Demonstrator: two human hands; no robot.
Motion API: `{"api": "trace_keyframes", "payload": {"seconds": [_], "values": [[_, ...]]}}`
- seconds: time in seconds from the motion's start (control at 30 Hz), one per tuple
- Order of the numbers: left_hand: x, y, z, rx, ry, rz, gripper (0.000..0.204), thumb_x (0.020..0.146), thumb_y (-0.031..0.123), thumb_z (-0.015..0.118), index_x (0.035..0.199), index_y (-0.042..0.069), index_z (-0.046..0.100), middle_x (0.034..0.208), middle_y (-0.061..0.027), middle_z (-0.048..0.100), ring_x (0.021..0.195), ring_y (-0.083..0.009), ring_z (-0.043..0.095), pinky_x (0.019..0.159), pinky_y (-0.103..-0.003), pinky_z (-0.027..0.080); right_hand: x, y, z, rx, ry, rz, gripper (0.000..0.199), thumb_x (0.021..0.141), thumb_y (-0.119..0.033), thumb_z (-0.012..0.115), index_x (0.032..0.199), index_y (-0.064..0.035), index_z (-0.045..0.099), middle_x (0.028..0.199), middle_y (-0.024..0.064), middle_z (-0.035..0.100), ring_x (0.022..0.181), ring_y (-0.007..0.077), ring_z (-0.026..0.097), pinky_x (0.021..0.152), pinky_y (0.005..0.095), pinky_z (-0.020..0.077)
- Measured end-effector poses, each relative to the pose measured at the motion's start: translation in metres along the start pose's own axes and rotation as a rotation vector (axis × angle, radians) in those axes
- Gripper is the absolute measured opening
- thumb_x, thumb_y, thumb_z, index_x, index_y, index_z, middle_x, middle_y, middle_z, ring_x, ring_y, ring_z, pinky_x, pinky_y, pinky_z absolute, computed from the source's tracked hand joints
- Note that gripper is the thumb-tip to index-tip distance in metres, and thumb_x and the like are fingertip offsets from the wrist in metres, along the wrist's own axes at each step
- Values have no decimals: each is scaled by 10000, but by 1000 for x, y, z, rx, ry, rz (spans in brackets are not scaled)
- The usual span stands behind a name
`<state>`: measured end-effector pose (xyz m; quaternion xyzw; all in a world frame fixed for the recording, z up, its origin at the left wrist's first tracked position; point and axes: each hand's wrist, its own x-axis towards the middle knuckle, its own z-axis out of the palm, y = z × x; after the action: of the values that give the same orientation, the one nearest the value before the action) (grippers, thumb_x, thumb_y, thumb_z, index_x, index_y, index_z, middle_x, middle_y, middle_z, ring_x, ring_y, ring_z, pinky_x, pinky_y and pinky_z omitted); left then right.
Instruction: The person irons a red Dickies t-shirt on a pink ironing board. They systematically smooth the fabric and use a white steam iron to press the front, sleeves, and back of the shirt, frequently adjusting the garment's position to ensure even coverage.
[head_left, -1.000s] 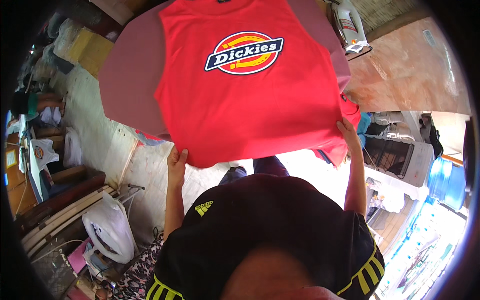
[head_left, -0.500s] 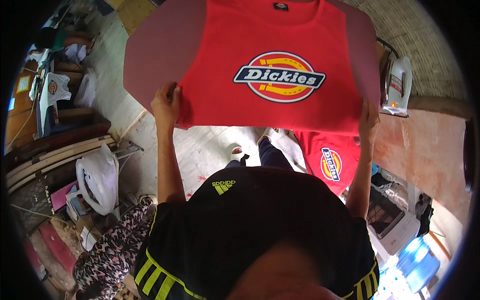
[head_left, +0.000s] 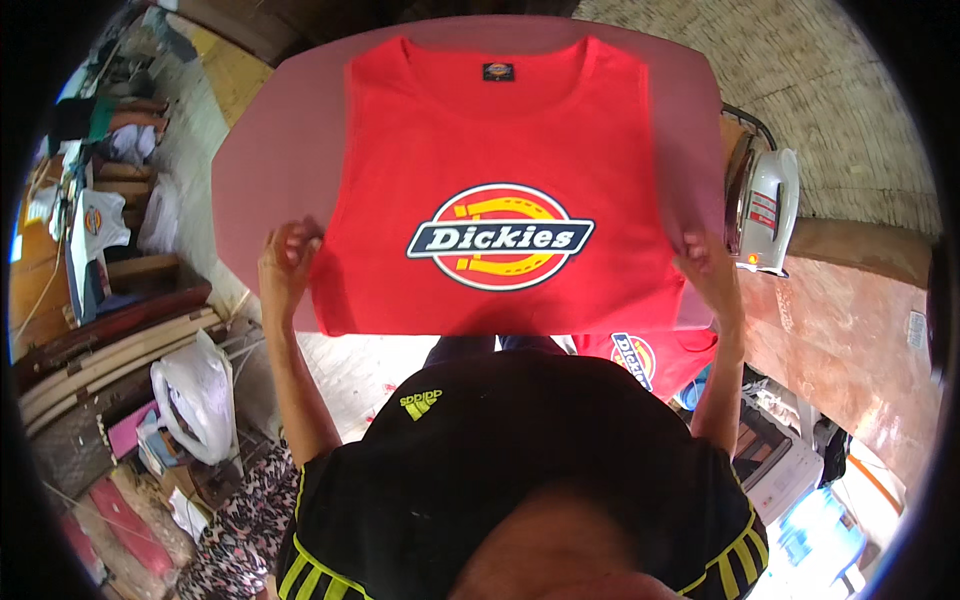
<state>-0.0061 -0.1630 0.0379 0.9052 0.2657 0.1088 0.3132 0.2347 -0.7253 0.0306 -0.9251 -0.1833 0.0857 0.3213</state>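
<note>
Now your left hand (head_left: 285,265) and right hand (head_left: 705,262) have their fingers clamped on the lower corners of the red T-shirt (head_left: 500,190), spread flat beside the white iron (head_left: 765,210).

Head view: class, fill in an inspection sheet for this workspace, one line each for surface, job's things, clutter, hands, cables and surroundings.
Surface: reddish-brown worktop at right, worn and blotchy.
Job's things: red T-shirt with an oval printed badge, held flat over a mauve board; second red shirt below it.
Clutter: white plastic bag, boxes and papers at lower left.
Hands: left hand grips the shirt's left lower edge; right hand grips its right edge.
Cables: nothing seen.
Surroundings: white iron upright on the worktop; shelves with clothes at left; woven wall at upper right.
</note>
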Motion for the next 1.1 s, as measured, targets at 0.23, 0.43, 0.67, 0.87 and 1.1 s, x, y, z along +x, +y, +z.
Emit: {"api": "trace_keyframes", "payload": {"seconds": [0.23, 0.43, 0.67, 0.87, 1.1], "values": [[174, 106, 57, 306, 350, 722, 306, 934, 247, 649, 1154, 37, 621, 1216, -178, 585, 1081, -384, 578, 888, -435, 475, 191, -70, 41, -284, 641, -560, 344, 878, -221, 701, 1164, -51, 616, 1123, 183, 629, 1042, 384, 598, 911, 462, 495], [268, 90, 72, 268, -183, 663, 327, 896, 293, 700, 1075, 28, 628, 950, -129, 682, 916, -315, 658, 805, -384, 502, 257, -81, 73, -311, 326, -460, 297, 926, -249, 654, 1185, -103, 635, 1199, 90, 621, 1108, 350, 578, 938, 458, 479], [299, 84, 84, 27, -167, 754, 254, 894, 295, 710, 904, 51, 640, 747, -110, 635, 636, -282, 604, 602, -353, 489, 276, -78, 64, -225, 204, -344, 280, 896, -286, 699, 1109, -112, 647, 1071, 77, 651, 918, 301, 605, 780, 416, 500], [234, 117, 62, 344, 48, 750, 449, 903, 365, 676, 1243, 92, 566, 1233, -122, 563, 1140, -318, 524, 943, -468, 399, 236, -115, 52, -379, 423, -512, 173, 904, -140, 664, 1040, -36, 647, 1072, 113, 659, 1031, 325, 630, 838, 406, 518], [164, 106, 114, 440, -78, 636, 979, 860, 622, 609, 1535, 18, 237, 1610, -189, 204, 1488, -390, 176, 1181, -518, 168, 200, -104, 77, -540, 367, -436, 514, 925, -225, 620, 1393, -67, 479, 1410, 158, 473, 1271, 368, 471, 1030, 463, 401]]}}
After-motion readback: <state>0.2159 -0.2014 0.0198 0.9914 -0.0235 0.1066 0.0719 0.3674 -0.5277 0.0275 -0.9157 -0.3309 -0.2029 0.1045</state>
